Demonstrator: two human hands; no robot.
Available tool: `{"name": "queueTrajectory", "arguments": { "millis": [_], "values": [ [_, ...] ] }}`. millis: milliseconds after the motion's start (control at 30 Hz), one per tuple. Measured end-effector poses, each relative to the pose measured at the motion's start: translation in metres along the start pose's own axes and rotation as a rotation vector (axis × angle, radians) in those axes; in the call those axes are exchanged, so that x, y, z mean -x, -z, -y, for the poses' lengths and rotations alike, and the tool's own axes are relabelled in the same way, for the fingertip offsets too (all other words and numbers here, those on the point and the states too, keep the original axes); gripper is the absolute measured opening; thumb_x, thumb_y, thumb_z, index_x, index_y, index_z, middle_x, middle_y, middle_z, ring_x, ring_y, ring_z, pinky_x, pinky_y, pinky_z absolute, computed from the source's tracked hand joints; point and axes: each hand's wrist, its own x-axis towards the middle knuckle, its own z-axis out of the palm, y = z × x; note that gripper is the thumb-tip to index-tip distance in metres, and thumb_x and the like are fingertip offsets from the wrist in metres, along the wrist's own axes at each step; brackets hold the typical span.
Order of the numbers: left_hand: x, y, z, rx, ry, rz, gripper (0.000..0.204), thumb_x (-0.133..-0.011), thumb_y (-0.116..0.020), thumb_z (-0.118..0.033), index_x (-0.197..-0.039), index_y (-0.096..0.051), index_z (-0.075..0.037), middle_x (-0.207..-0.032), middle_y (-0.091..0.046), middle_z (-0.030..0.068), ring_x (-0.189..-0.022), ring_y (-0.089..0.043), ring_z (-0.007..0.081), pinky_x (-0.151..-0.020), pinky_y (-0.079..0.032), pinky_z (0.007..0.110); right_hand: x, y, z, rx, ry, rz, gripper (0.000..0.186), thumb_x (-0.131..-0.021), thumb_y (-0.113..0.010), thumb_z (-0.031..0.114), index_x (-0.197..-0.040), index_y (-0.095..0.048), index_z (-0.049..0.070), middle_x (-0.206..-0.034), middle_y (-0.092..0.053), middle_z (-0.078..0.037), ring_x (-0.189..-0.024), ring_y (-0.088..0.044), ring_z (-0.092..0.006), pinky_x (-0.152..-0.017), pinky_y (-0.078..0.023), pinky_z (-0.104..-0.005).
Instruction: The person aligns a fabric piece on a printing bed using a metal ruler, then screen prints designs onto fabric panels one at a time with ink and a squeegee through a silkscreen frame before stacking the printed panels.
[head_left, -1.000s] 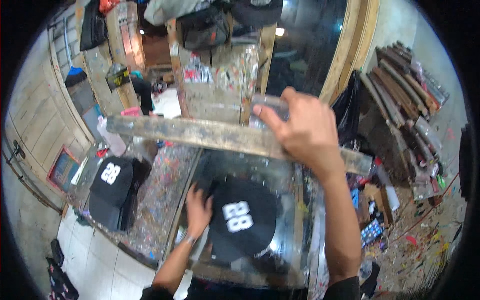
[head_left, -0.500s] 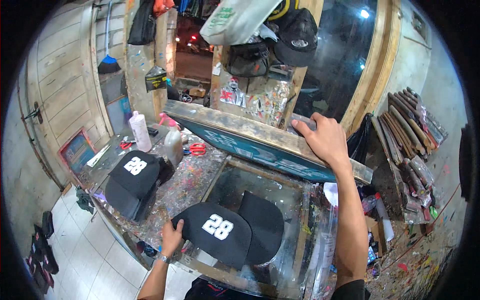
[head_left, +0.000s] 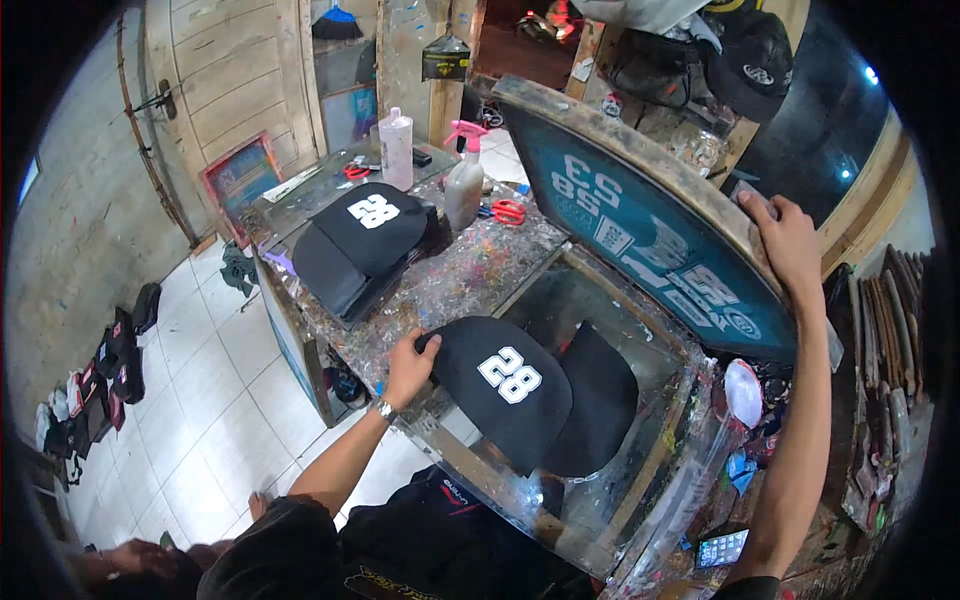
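My left hand pinches the left edge of a black cap piece with white printed digits, thumb on top. The piece lies on a stained glass-topped work surface, and a plain black curved part shows at its right. My right hand grips the top bar of a tilted screen-printing frame, its blue-green mesh facing me. A small grey block sits at my right fingertips; its kind is unclear. At the left rests a stack of similar black cap pieces, the top one printed in white.
Behind the stack stand a whitish bottle and a spray bottle with a pink head. Red-handled scissors lie beside them. A phone is at the lower right. Several dark items lie on the tiled floor.
The screen frame has swung up higher with my right hand on its bar, showing more mesh. My left hand keeps hold of the cap piece. The view has turned left and down.
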Motion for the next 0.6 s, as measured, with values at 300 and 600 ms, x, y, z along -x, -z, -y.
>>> {"name": "queueTrajectory", "arguments": {
  "millis": [300,600],
  "values": [
    [-0.018,0.01,0.02,0.275,0.297,0.241,0.028,-0.095,-0.064,-0.026,-0.104,-0.072,-0.001,-0.075,-0.065,0.0048,-0.067,-0.058,0.0122,-0.06,-0.045,0.029,-0.02,0.002,-0.009,0.001,-0.049,0.086,0.085,-0.084,-0.054,0.073,-0.12,-0.068,-0.003,-0.113,-0.068,-0.03,-0.114,-0.063,-0.0439,-0.099,-0.047,-0.045],
    [-0.015,0.001,0.058,0.136,0.029,0.149,0.03,-0.093,-0.069,-0.025,-0.108,-0.069,0.001,-0.09,-0.067,0.0052,-0.082,-0.06,0.0156,-0.074,-0.048,0.032,-0.05,-0.001,-0.031,-0.107,-0.007,0.115,0.076,-0.086,-0.057,0.067,-0.102,-0.072,-0.005,-0.1,-0.07,-0.028,-0.099,-0.067,-0.0403,-0.092,-0.047,-0.0407]
  ]
}}
